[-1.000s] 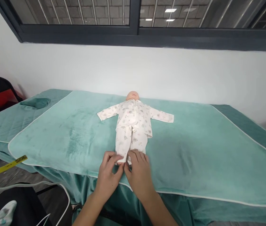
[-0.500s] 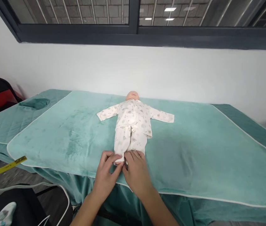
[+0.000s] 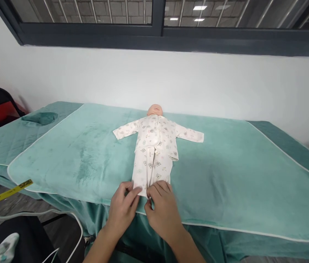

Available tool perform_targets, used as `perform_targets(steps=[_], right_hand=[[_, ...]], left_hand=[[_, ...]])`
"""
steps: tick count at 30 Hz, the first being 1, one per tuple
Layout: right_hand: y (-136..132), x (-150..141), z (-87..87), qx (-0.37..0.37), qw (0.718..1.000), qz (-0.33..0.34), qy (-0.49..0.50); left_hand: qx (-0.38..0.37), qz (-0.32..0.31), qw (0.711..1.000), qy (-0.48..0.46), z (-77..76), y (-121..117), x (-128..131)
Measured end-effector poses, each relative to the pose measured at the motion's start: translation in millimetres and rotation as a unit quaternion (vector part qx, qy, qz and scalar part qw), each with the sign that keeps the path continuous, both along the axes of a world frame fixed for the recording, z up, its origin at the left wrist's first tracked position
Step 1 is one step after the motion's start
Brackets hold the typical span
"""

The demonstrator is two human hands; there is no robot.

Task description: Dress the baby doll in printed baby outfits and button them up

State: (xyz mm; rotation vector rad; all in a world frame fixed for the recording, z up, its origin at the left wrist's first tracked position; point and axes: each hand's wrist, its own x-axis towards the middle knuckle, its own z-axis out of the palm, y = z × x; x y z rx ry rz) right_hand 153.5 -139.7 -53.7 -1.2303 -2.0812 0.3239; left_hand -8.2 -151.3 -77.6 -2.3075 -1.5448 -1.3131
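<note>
A baby doll (image 3: pixel 155 109) lies on its back on the green bed cover, its head toward the wall. It wears a white patterned shirt (image 3: pixel 150 131) with both sleeves spread out, and matching white trousers (image 3: pixel 140 170). My left hand (image 3: pixel 124 204) pinches the hem of the trouser leg on the left between thumb and fingers. Close beside it, my right hand (image 3: pixel 161 206) has its fingers closed on the trouser hem near the middle and right. The doll's feet are not visible; cloth and my fingers cover that end.
The green cover (image 3: pixel 242 175) with white piping spreads over a bed that has a face hole (image 3: pixel 39 118) at the left. A yellow strap (image 3: pixel 5 193) and pale cables hang at lower left, over a black chair seat with a patterned cloth (image 3: pixel 2 252). Behind stands a white wall.
The trouser leg on the left now reaches lower, and its end no longer shows the skin-coloured foot. My hands have shifted slightly toward me, and the right thumb has moved off the left hand.
</note>
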Motion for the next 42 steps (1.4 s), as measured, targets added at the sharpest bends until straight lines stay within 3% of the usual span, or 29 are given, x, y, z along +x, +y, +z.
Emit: perform_targets(steps=[8, 10, 13, 17, 22, 27, 38, 42], right_hand=[[0, 7, -3.3, 0.024, 0.998, 0.058, -0.029], [-3, 11, -2.1, 0.033, 0.999, 0.043, -0.004], [-8, 17, -4.1, 0.056, 0.998, -0.033, 0.019], [-11, 23, -11.6, 0.048, 0.994, -0.099, 0.024], [-8, 27, -14.3, 0.051, 0.995, -0.08, 0.025], [-9, 28, -11.3, 0.076, 0.995, -0.05, 0.049], [-16, 36, -17.3, 0.084, 0.996, 0.022, 0.008], [-16, 49, -13.0, 0.073, 0.995, 0.043, 0.049]], left_hand=[[-0.006, 0.026, 0.999, 0.041, -20.6, -3, 7], [-0.012, 0.026, 0.998, 0.05, -22.2, -4, 8], [-0.019, 0.029, 0.998, 0.052, -22.3, -6, 7], [-0.009, 0.037, 0.997, 0.062, -15.1, -9, 9], [0.001, 0.031, 0.998, 0.059, 4.5, -7, 20], [-0.028, -0.019, 0.998, 0.057, 18.6, -2, 30], [-0.036, -0.094, 0.995, -0.026, 19.7, -10, 28], [-0.045, -0.073, 0.988, -0.126, 21.6, -9, 17]])
